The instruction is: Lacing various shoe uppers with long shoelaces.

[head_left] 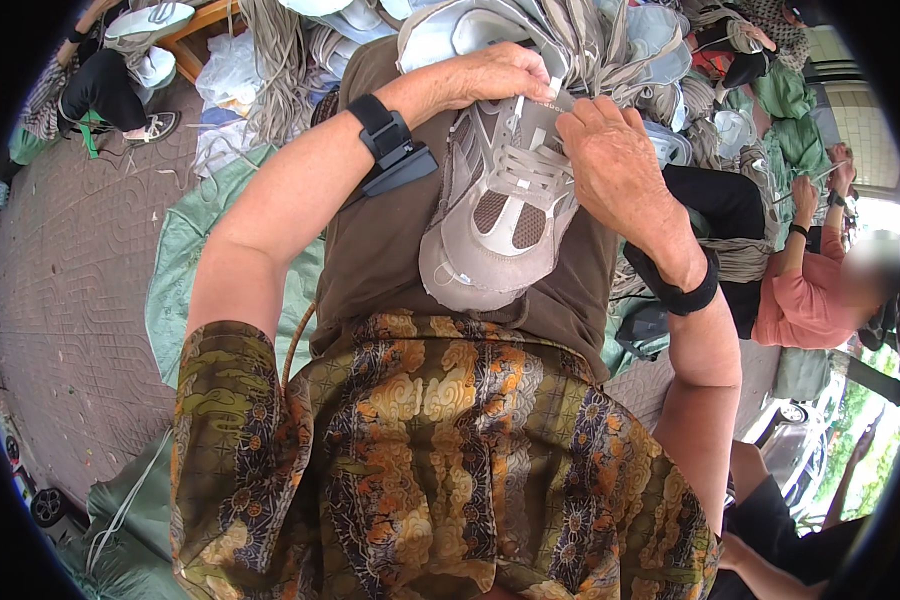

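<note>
A beige-grey sneaker (495, 215) lies over my brown-covered lap, toe toward me, with mesh panels and flat pale laces (530, 172) threaded across its front. My left hand (500, 75) is closed in a pinch at the shoe's far end, by the tongue and top eyelets. Just to the right, my right hand (620, 165) has its fingers bent in at the upper right edge of the lacing. Both sets of fingertips nearly meet there; whether they grip a lace end or the eyelet edge is hidden.
More pale shoes (660, 40) and bundles of grey laces (280, 60) crowd beyond my lap. Green sheeting (185, 265) spreads over the brick paving (80, 270) at left. A person in a pink top (800, 300) sits at right; other people are near the far left and lower right.
</note>
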Demonstrator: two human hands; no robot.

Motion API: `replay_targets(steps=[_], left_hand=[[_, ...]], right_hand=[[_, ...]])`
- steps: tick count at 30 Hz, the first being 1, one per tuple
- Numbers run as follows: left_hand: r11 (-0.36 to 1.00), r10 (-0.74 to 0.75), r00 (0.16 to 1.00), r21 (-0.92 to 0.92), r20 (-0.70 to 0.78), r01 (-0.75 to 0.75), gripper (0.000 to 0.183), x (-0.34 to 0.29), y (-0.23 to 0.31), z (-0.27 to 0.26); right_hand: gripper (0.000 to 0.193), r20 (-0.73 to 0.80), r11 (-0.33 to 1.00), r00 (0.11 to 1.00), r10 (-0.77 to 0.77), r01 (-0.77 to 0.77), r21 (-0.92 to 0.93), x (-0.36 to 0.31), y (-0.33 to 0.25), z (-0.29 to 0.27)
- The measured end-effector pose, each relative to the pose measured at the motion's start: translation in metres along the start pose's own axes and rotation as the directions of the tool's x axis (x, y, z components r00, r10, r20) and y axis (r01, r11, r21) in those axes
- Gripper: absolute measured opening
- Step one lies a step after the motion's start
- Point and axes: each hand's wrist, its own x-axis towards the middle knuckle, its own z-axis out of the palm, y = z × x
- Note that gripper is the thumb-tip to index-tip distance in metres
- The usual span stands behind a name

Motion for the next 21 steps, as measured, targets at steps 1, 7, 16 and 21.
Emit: replay_targets(steps=[1, 7, 16, 21], left_hand=[[1.0, -0.004, 1.0, 0.012, -0.009, 0.004, 0.028, 0.0, 0.0, 0.0], [1.0, 0.015, 1.0, 0.001, -0.01, -0.015, 0.029, -0.001, 0.002, -0.001], [0.998, 0.047, 0.998, -0.033, -0.029, -0.048, 0.031, -0.005, -0.002, 0.001], [0.998, 0.05, 0.999, -0.045, -0.011, -0.05, 0.03, -0.005, -0.004, -0.001]], right_hand=[[0.022, 0.022, 1.0, 1.0, -0.017, 0.017, 0.003, 0.002, 0.001, -0.001], [0.024, 0.122, 0.998, 0.99, -0.069, 0.068, 0.014, 0.012, 0.004, -0.006], [0.016, 0.207, 0.969, 0.971, -0.12, 0.069, 0.238, 0.015, 0.015, 0.005], [0.007, 0.096, 0.855, 0.995, -0.01, -0.042, 0.518, 0.006, 0.01, 0.026]])
